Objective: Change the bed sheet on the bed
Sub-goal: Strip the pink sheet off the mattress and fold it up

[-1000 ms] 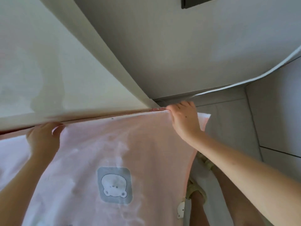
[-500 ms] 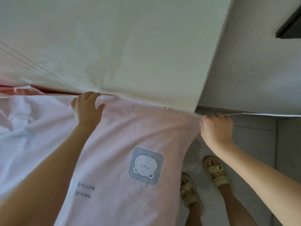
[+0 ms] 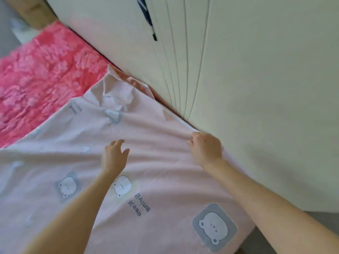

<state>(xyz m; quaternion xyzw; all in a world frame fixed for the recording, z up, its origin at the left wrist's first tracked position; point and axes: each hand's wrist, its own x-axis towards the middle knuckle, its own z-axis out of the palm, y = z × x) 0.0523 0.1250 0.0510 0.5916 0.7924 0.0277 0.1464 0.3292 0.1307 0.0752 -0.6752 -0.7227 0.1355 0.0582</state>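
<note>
Bed sheet point(image 3: 165, 171): pale pink, bear patches, spread wrinkled over the bed, far edge against the cream panel point(image 3: 256, 88).
Your right hand point(image 3: 206, 150): fingers curled, gripping the sheet's edge at the panel.
Your left hand point(image 3: 113, 158): released, fingers loosely spread over the sheet's middle.
Bright pink fuzzy blanket point(image 3: 36, 79): beyond the sheet, upper left.

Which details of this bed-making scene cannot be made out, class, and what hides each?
Head view only.
Whatever lies under the pink sheet: the sheet covers it.
Sheet's edge at the headboard: the gripping right hand covers it.
Dark object on the headboard: blurred, cut by the top edge.
Fluffy pink blanket: runs off the left edge.
</note>
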